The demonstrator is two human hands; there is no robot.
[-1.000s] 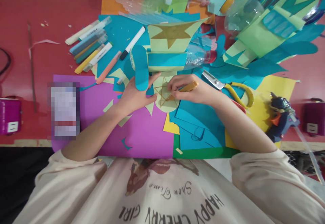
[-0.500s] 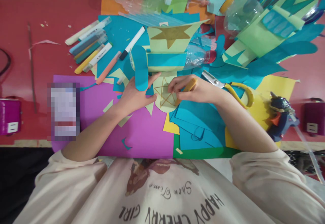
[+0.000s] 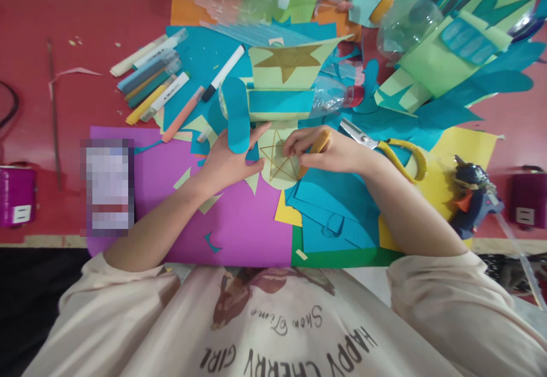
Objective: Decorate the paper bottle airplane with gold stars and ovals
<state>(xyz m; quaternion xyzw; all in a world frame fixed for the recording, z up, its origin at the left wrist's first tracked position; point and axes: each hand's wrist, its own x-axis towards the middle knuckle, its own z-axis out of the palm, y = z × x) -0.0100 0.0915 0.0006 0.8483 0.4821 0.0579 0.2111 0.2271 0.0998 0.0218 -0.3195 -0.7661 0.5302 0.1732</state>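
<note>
My right hand (image 3: 329, 152) is closed around a golden-yellow marker (image 3: 317, 143), its tip down on a pale green paper piece (image 3: 280, 163) that bears an outlined star. My left hand (image 3: 231, 163) lies flat with fingers spread, pressing the left edge of that paper, partly under a blue paper wing (image 3: 236, 114). Just beyond stands a plastic bottle (image 3: 333, 95) wrapped in blue and pale green paper, with a filled gold star (image 3: 289, 58) on the panel above it.
Several markers (image 3: 154, 78) lie at the upper left. Yellow-handled scissors (image 3: 384, 148) rest right of my hand, a glue gun (image 3: 474, 195) further right. Purple (image 3: 239, 217), blue and yellow sheets cover the red table. More bottles and paper crafts crowd the top.
My right hand has swung the marker from lying nearly level to more upright, shifting slightly along the star's right side. My left hand has stayed put.
</note>
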